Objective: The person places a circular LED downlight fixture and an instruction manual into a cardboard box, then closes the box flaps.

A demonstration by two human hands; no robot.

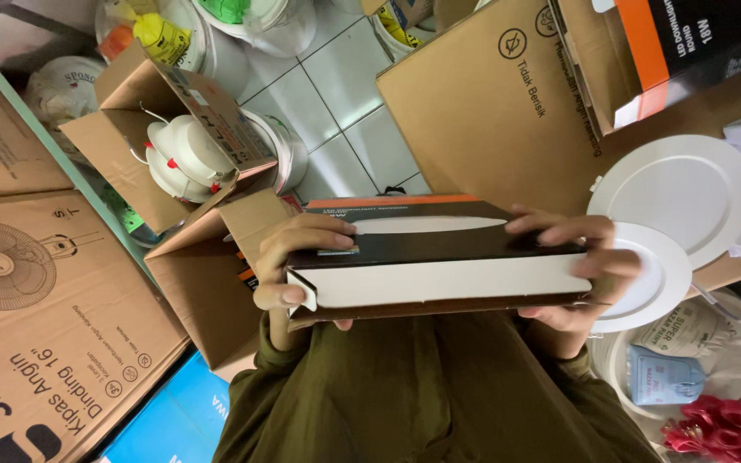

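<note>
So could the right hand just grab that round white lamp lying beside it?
Probably not as things stand: the right hand is gripping one end of the flat box. The round white lamp lies right behind its fingers, uncovered, so letting go would leave it within easy reach.

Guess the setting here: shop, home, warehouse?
Likely a stockroom of an electrical-goods shop: stacked cardboard cartons, a fan carton, loose round white downlights, and both hands holding a flat black box.

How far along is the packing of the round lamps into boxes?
In hand: both hands, left hand and right hand, hold a flat black box. Its contents are hidden. Left: two white round lamps lie unboxed, more sit in an open carton. No finished boxes are clearly visible.
</note>
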